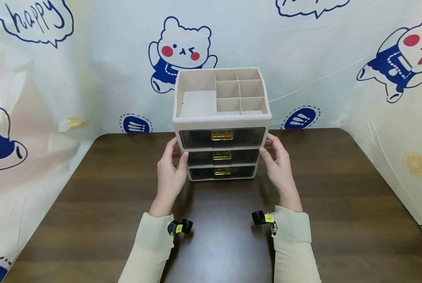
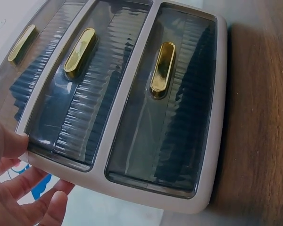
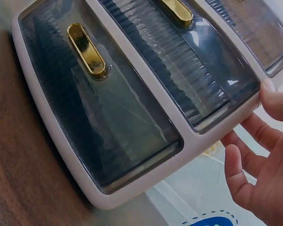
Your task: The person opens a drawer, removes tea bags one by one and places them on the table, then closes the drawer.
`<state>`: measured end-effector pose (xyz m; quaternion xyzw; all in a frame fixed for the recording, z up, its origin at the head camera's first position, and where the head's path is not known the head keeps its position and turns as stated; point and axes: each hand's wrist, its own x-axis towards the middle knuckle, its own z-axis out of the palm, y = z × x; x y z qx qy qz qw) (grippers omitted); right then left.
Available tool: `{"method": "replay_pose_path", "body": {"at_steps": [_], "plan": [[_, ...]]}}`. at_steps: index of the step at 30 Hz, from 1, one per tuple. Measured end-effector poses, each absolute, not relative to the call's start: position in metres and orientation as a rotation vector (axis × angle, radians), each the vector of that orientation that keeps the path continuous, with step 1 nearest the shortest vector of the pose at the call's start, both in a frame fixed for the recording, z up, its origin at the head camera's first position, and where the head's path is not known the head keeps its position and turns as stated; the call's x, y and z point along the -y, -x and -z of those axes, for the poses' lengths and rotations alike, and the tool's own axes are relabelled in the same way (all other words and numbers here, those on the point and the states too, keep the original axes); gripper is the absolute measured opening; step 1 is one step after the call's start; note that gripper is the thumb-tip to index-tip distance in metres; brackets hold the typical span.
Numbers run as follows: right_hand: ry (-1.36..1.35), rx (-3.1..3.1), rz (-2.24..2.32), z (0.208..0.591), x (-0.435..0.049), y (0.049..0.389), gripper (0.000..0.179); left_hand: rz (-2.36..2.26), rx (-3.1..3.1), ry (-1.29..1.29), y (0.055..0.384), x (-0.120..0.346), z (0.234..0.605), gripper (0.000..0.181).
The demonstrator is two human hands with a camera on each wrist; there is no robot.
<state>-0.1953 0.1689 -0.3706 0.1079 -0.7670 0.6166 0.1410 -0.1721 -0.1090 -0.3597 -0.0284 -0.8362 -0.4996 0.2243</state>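
A white desktop drawer organizer point(image 1: 222, 122) stands at the far side of the table, its front toward me. Three dark see-through drawers are stacked in it, each closed and fitted with a gold handle point(image 1: 222, 135). My left hand point(image 1: 172, 173) holds its left side, thumb at the front edge and fingers along the side wall. On the opposite side my right hand point(image 1: 279, 167) grips it the same way. Both wrist views show the thumbs on the pale frame near the middle drawer point(image 2: 85, 103), with some fingers partly hidden behind the side.
The organizer's open top has one large compartment point(image 1: 198, 103) and several small ones. Beneath is a dark wooden table point(image 1: 221, 243). A pale curtain point(image 1: 108, 59) with bear drawings hangs behind and along both sides. Each wrist carries a small black camera point(image 1: 187, 226).
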Motion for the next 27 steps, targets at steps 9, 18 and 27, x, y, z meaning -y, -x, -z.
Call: {"method": "replay_pose_path", "body": {"at_steps": [9, 18, 27], "plan": [[-0.291, 2.131, -1.749, 0.37, -0.169, 0.197, 0.036, 1.385, 2.324, 0.119, 0.179, 0.105, 0.358, 0.044], [-0.249, 2.102, -1.765, 0.37, -0.171, 0.202, 0.035, 1.12, 2.273, 0.19, 0.181, 0.099, 0.35, 0.057], [-0.228, 2.117, -1.764, 0.37, -0.172, 0.204, 0.035, 0.491, 2.022, 0.5, 0.179, 0.086, 0.316, 0.039]]}}
